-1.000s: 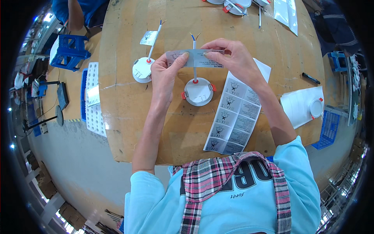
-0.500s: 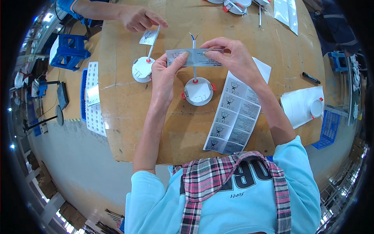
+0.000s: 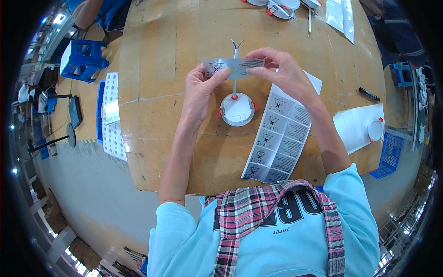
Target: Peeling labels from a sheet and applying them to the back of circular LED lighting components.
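Between my two hands a silver printed label (image 3: 239, 69) is stretched flat, crossing over a white cable (image 3: 235, 86). My left hand (image 3: 203, 87) pinches its left end, thumb on top. The right end is pinched by my right hand (image 3: 281, 69). The cable rises from a round white downlight (image 3: 237, 111) with red-tipped spring clips, which lies back up on the table; bare wire ends stick out past the label. Whether the label touches the cable I cannot tell. Right of the downlight, partly under my right forearm, lies a sheet of the same labels (image 3: 277, 138).
More downlights (image 3: 281, 7) and a clear plastic bag (image 3: 340, 18) lie at the far right. A black marker (image 3: 369, 94) and white sheets (image 3: 353, 131) bearing another downlight (image 3: 375, 130) are on the right. A perforated white tray (image 3: 113, 136) stands left; a co-worker's arm (image 3: 87, 13) shows far left.
The co-worker's hand has drawn back, and the labelled downlight at the left is gone from the table. My hands, the label and my downlight have shifted slightly right.
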`<state>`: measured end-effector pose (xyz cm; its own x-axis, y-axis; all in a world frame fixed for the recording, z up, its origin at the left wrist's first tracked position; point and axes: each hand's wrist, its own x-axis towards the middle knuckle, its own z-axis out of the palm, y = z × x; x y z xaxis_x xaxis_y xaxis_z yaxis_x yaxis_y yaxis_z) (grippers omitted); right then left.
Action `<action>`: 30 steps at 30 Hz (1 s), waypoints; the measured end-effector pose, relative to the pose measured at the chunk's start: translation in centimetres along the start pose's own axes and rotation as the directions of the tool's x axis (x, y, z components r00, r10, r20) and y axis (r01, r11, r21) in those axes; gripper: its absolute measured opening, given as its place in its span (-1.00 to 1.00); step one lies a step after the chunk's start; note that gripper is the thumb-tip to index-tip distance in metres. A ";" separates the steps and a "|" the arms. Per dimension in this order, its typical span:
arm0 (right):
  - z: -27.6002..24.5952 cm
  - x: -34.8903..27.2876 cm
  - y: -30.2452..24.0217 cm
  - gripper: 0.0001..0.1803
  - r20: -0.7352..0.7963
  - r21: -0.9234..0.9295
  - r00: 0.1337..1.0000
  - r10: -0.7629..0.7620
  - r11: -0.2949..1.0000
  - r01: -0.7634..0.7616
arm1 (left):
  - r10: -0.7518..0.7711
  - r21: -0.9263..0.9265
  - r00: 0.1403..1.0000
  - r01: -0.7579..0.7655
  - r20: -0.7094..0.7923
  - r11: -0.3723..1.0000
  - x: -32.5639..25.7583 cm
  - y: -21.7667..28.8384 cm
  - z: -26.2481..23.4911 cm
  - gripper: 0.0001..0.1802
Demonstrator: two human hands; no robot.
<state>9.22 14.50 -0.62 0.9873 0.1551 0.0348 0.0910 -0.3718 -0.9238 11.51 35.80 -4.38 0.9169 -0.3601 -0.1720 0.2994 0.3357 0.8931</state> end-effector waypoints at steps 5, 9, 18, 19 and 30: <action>-0.9 -0.4 -0.2 -0.57 0.038 -0.160 0.984 0.175 0.973 -0.167 | -0.025 0.054 0.999 0.024 0.023 0.998 0.0 0.0 -0.2 -0.75; -1.0 0.2 0.2 -0.57 -0.050 -0.327 0.999 0.002 0.945 -0.018 | -0.036 0.020 0.998 0.035 0.048 0.999 0.1 -0.1 -0.2 -0.74; -0.1 2.7 1.0 -0.64 0.241 0.162 0.961 0.134 0.971 -0.176 | -0.072 -0.041 0.995 0.075 0.074 0.996 0.3 -0.2 -0.2 -0.75; 0.0 2.7 0.9 -0.65 0.234 0.193 0.963 0.135 0.964 -0.182 | -0.080 -0.029 0.994 0.082 0.068 0.996 0.3 -0.3 -0.2 -0.75; -0.3 2.6 1.7 -0.68 0.230 0.257 0.964 0.132 0.947 -0.191 | -0.083 0.046 0.994 0.080 0.076 0.996 0.4 -0.6 -0.4 -0.74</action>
<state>12.01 14.04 -1.97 0.9339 0.3114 -0.1759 -0.1357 -0.1463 -0.9799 11.79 35.74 -5.17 0.8660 -0.4522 -0.2135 0.3590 0.2651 0.8949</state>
